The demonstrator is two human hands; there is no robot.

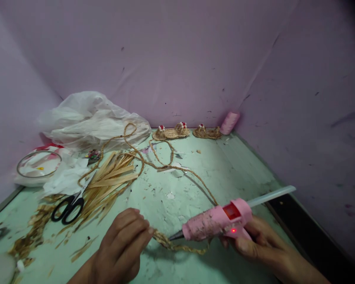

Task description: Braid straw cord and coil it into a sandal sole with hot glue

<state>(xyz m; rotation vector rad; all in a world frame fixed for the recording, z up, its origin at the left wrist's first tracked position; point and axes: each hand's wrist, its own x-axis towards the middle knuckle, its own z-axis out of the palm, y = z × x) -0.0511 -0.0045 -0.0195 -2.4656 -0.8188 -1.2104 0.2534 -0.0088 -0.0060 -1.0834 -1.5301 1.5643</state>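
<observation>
Left hand, nearest the camera: fingers together, clamped on one end of a braided cord. Remaining entries, left to right.

Hoop, ring-shaped, lying over white and red wrapping. Scissors, black-handled, blades resting toward the dry straw strips, loose and tan. Plastic bag, translucent, crumpled, against the wall.

Braided cord: low and central, between the hands, above the pale green table. Straw-coloured, rough, plaited; thick and apparently doubled near the left fingers, thinner toward the right. Long cord, loosely looped across the table and running behind the gun; any join with the held part is hidden.

Woven pieces, two, slipper-shaped, with red and white beads, at the back; pink spool alongside, tilted.

Glue gun, pink, stained, red light lit, clear glue stick projecting behind; nozzle at the braid, contact uncertain. Right hand: fingers wrapped around the grip, trigger finger not clearly seen.

Step in hand, as judged: applying glue to the braid. Next move calls for a steady nozzle, a small bead of glue and left fingertips clear of heat.
</observation>
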